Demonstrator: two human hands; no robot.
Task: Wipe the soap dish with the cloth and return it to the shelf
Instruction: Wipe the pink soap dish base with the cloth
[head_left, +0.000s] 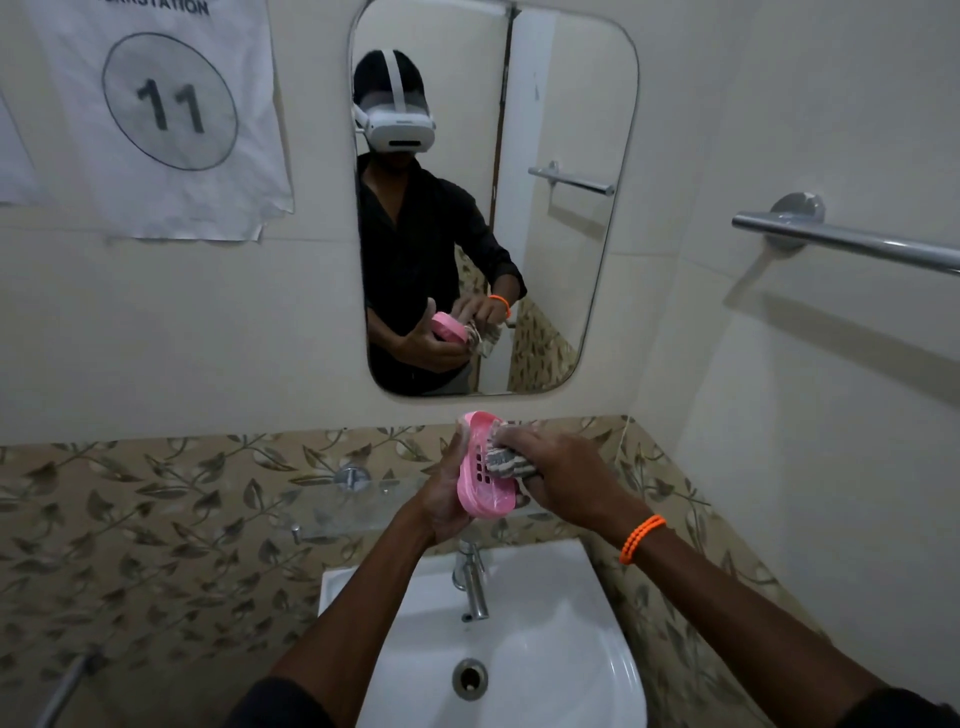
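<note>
**Inspector:** Soap dish (483, 480): one item, pink, oval, with a block of slots through its base. You hold it tilted on edge in your left hand (445, 493), above the faucet (471, 582) and in front of the glass shelf (358, 506). It is off the shelf and touches neither shelf nor basin.

**Operator:** And the grip on it?

**Inspector:** Your left hand curls round the dish from behind and below, fingertips showing at its upper rim. Your right hand (561, 480) is closed round one cloth (506, 462), grey and white striped, bunched, and presses it into the hollow of the dish. One orange beaded band (641, 538) sits on your right wrist.

**Operator:** What is inside the containers?

**Inspector:** Two containers. The dish holds only the wad of cloth pressed into it. One white sink (571, 639) lies below your forearms, with a single drain (470, 678) at its bottom; I see nothing lying in it.

**Operator:** Other fixtures?

**Inspector:** One mirror (561, 130), showing you with both hands at the dish. One towel bar (852, 241) on the right wall. One paper sheet (156, 114) taped left of the mirror, marked 11 in a circle.
</note>
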